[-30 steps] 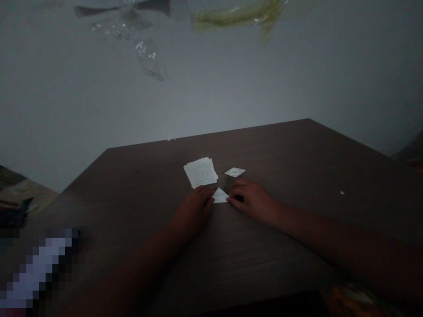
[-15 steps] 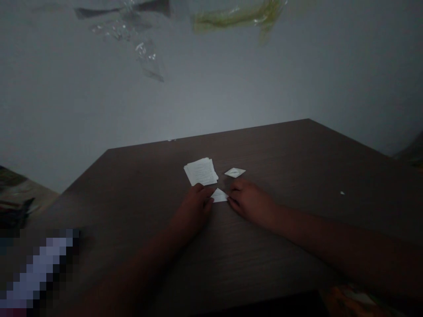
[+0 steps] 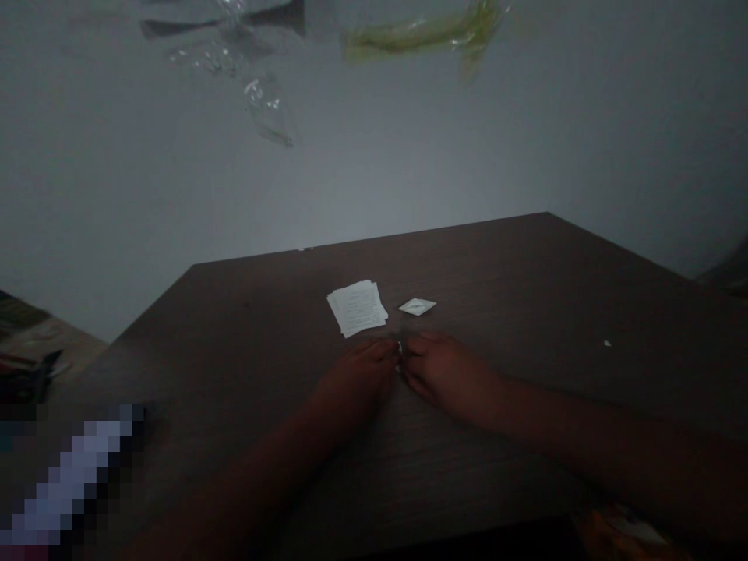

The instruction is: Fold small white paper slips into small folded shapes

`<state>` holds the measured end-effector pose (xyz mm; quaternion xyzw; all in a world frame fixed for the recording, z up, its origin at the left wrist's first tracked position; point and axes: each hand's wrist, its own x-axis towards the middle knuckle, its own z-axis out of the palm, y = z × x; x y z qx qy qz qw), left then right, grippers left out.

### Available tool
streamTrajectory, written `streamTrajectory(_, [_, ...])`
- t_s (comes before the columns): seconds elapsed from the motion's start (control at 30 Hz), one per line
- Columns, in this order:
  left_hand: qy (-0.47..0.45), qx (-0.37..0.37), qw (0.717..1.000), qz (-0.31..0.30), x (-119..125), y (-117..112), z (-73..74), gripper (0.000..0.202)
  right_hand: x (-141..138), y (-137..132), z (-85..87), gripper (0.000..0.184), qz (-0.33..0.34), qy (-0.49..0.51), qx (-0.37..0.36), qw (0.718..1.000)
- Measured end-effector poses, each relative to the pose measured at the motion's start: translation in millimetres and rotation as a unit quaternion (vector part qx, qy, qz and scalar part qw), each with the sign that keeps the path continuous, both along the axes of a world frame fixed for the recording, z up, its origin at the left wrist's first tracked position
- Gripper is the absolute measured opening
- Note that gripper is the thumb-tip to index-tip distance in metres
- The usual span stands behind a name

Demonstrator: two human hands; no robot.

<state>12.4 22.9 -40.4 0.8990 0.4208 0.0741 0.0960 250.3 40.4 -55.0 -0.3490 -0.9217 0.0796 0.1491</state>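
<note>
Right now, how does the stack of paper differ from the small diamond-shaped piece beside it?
The paper stack is larger and squarish; the diamond-shaped piece is smaller and pointed. The stack shows layered sheets; the piece looks single. Both lie flat, white, on the dark wooden table.

Seems a room at home: dark wood-grain table (image 3: pixel 496 265), plain gray wall (image 3: pixel 409 156).
</note>
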Motion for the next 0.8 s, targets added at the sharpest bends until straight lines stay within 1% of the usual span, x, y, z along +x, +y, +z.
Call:
streamTrajectory(0.1, [-0.007,-0.018,1.000,-0.006,-0.2,-3.8,5.0,0.049,5.2,4.9,-0.6,0.021,0.011,0.041,-0.034,0.999])
streamTrajectory(0.2, [-0.025,-0.040,0.999,-0.021,-4.3,-4.6,7.7,0.055,6.6,9.0,-1.6,0.020,0.021,0.068,-0.047,0.996])
streamTrajectory(0.37, [-0.049,-0.068,0.996,-0.030,-11.0,-0.6,7.6,0.062,3.7,14.9,-4.6,0.019,0.004,0.063,-0.032,0.998])
streamTrajectory(0.47, [-0.060,-0.073,0.995,-0.023,-12.0,-0.2,7.6,0.068,3.4,19.0,-5.0,0.018,-0.010,0.057,-0.033,0.998])
streamTrajectory(0.57, [-0.056,-0.076,0.995,-0.014,-11.0,-2.9,9.4,0.072,5.4,19.8,-4.1,0.017,0.001,0.070,-0.046,0.996])
streamTrajectory(0.7, [-0.063,-0.063,0.996,-0.006,-9.0,-6.4,12.1,0.070,9.3,16.0,-3.8,0.018,0.032,0.081,-0.060,0.994])
streamTrajectory(0.8, [-0.067,-0.071,0.995,-0.017,-8.9,-5.9,12.9,0.070,9.5,15.8,-5.0,0.018,0.023,0.076,-0.057,0.995])
